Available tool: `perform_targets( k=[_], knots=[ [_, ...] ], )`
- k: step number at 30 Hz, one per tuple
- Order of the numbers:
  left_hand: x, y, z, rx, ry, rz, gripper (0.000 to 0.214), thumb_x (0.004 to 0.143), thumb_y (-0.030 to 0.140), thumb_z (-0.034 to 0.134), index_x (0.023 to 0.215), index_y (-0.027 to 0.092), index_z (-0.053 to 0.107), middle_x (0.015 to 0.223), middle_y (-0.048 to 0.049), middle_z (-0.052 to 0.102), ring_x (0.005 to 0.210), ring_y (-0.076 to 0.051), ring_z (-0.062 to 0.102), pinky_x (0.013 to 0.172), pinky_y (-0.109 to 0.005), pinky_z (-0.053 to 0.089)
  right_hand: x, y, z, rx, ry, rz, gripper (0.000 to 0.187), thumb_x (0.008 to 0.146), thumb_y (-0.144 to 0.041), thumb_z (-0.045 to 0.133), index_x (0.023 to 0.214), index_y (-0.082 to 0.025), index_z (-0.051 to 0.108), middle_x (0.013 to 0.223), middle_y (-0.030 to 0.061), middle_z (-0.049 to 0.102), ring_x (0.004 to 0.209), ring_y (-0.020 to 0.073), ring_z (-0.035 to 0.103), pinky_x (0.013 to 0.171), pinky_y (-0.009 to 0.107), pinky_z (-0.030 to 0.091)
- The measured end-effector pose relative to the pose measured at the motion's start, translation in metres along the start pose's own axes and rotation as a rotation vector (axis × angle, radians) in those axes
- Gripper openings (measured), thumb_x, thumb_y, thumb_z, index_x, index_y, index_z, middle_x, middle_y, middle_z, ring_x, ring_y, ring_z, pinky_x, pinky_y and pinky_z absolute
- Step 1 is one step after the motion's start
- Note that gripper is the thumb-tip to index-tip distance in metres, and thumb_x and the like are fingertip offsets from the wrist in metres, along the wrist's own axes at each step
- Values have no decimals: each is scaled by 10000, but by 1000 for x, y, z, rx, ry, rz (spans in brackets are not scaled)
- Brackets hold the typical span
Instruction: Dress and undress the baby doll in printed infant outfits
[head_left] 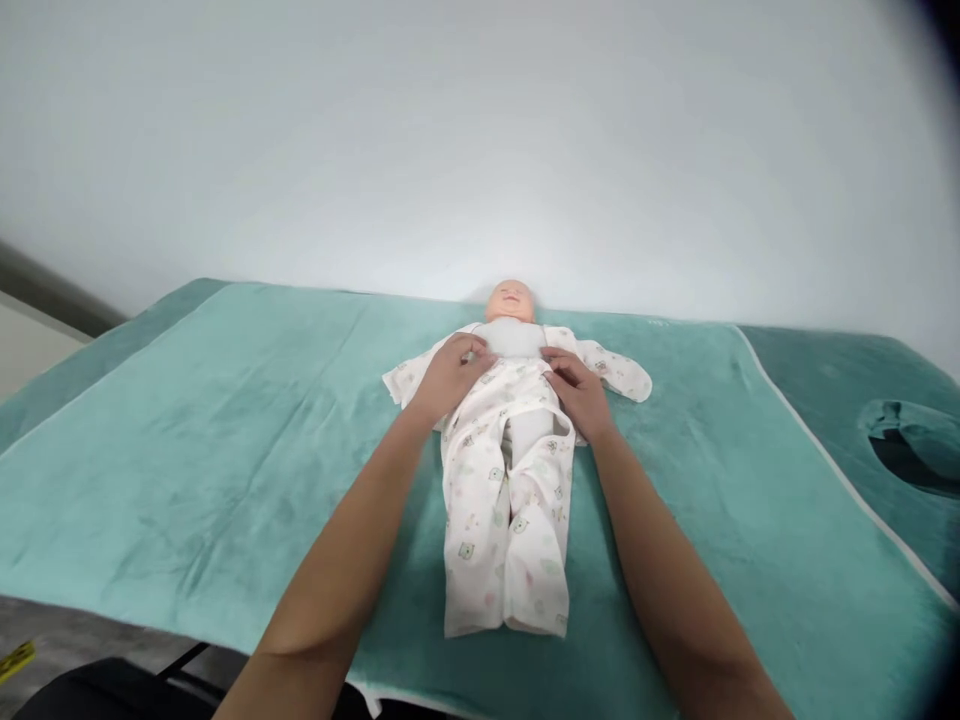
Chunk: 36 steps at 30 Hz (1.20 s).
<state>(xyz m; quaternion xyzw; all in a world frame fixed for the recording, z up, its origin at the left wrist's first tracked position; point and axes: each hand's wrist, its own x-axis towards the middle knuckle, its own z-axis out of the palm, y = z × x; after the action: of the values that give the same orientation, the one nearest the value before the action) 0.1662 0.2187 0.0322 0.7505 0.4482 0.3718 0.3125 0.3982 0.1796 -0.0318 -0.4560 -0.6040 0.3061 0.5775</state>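
A baby doll (512, 300) lies on its back, head toward the wall. It wears a white patterned top (616, 368), spread open over a pale, plain chest. White printed baby trousers (506, 510) cover its legs, with an opening at the crotch where plain pale material shows. My left hand (452, 372) is closed at the left side of the waistband, thumb and fingers pinching the fabric. On the opposite side my right hand (579, 388) has its bent fingers on the waistband edge. The fingertips of both hands are partly hidden in the cloth.
A green cloth (247, 430) covers the padded table under the doll. At the right, the table has an oval hole (916, 448). A pale wall (480, 140) rises behind. Below the front edge, a black object (112, 690) and a yellow item (16, 661) show at lower left.
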Motion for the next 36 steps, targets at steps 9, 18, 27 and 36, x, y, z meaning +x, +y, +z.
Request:
perform_targets(
  k=[9,18,27,36],
  knots=[
    [2,-20,-2,-130,-206,34,262,847,503,672,903,248,668,1445,-55,438,1429,-289,359,1113,-398,373,20,-6,-4,-652,-1,-74,215,942,-428,541,1011,-259,655,1000,45,735,855,238,670,776,352,478],
    [0,-9,3,-183,10,64,269,875,246,551,657,218,397,1206,-78,696,1235,-258,592,953,-368,453,48,-45,16,-951,-136,87,179,941,-356,518,1033,-242,621,871,62,747,805,280,657,682,330,373],
    [9,-50,3,-63,243,28,265,848,144,505,651,225,347,1022,-48,705,893,-187,620,827,-339,449,41,-22,34,-511,113,225,290,824,-486,653,747,-217,575,701,-4,598,690,171,500,670,298,382],
    [-4,-46,-5,-103,128,-200,119,868,325,607,878,217,654,950,-31,698,910,-221,604,867,-351,436,-8,-4,5,-285,61,315,365,862,-542,600,724,-204,602,668,-27,536,671,146,456,637,268,381]
  ],
)
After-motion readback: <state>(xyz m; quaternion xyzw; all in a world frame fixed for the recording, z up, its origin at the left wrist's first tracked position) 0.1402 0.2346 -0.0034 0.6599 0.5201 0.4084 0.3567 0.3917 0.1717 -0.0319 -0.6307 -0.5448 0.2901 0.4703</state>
